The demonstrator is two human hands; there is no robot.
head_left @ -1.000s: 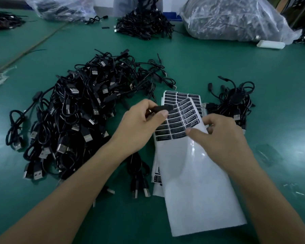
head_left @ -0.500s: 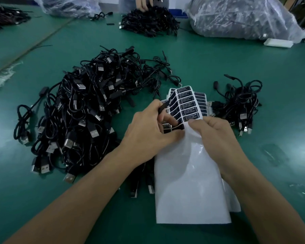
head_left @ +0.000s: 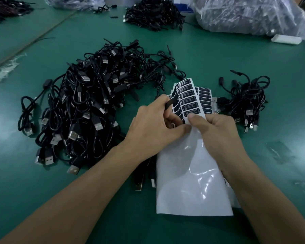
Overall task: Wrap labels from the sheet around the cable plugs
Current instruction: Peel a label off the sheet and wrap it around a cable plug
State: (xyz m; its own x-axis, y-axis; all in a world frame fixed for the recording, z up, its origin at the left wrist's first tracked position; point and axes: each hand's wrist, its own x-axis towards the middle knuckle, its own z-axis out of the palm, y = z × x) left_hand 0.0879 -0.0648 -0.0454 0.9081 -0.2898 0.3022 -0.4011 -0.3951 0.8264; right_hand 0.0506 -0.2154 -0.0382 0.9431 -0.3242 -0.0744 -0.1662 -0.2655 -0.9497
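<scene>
The label sheet (head_left: pixel 189 101) is held curled above the table (head_left: pixel 218 59), pinched by the right hand (head_left: pixel 218 131) — a black cable plug (head_left: pixel 169 104) is gripped in the left hand (head_left: pixel 153 127) at its left edge. A cable pile (head_left: pixel 88 103) is heaped leftward.

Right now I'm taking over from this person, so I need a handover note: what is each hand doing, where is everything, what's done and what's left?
Left hand: grips a black plug, thumb on the sheet.
Right hand: pinches the sheet, whose top end is curled up.
Cables: big pile left of the hands, small pile on the right.
Done: most of the sheet is bare; labels remain only at its top.
Left: peel a label, wrap this plug, then probably work through the big pile.
</scene>
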